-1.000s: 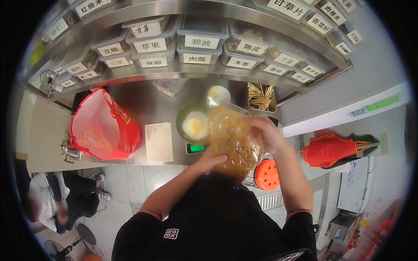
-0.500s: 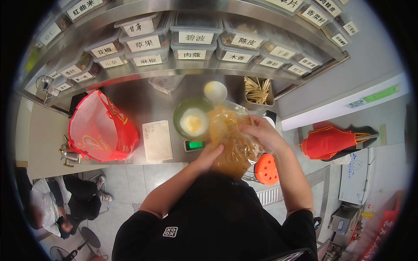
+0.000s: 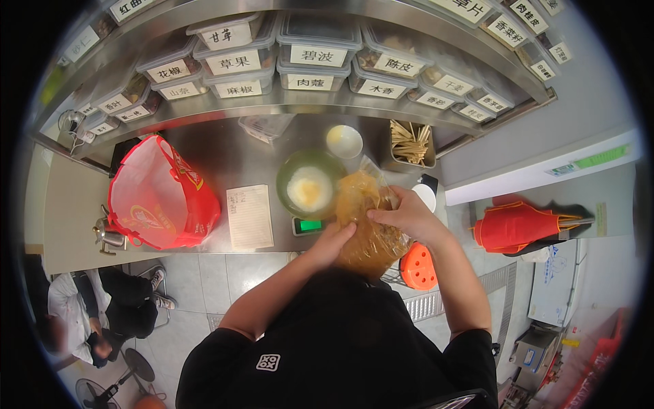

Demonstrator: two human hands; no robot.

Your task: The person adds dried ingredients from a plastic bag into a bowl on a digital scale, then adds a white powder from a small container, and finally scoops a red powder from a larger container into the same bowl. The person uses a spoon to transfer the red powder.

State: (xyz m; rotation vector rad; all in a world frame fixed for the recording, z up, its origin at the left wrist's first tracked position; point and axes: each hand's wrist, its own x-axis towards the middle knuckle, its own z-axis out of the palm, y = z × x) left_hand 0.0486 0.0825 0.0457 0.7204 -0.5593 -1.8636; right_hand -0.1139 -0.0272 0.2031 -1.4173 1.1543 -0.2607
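Note:
A clear plastic bag of brownish-orange powder (image 3: 371, 249) is held up close to my body, over the counter's front edge. My left hand (image 3: 332, 244) grips its left side, thumb on the front. On its right side my right hand (image 3: 403, 215) is closed on the plastic, thumb pressed near the upper part. Just left of the bag is a green bowl (image 3: 285, 178) with white and yellowish powder (image 3: 304, 189) in it. The bowl stands by a digital scale (image 3: 308, 225) with a lit green display, partly hidden by the bowl.
A small white bowl (image 3: 345, 141) and a bin of wooden sticks (image 3: 411, 144) stand behind. Left are a notepad (image 3: 250, 217) and a large red bag (image 3: 167, 198). Labelled tubs (image 3: 319, 48) fill the shelf above. An orange stool (image 3: 418, 266) is below right; another person (image 3: 88, 310) sits lower left.
The bag's upper part looks narrower and more upright, and my right thumb has shifted inward on it. The counter items sit slightly further right in view. Both hands still hold the bag.

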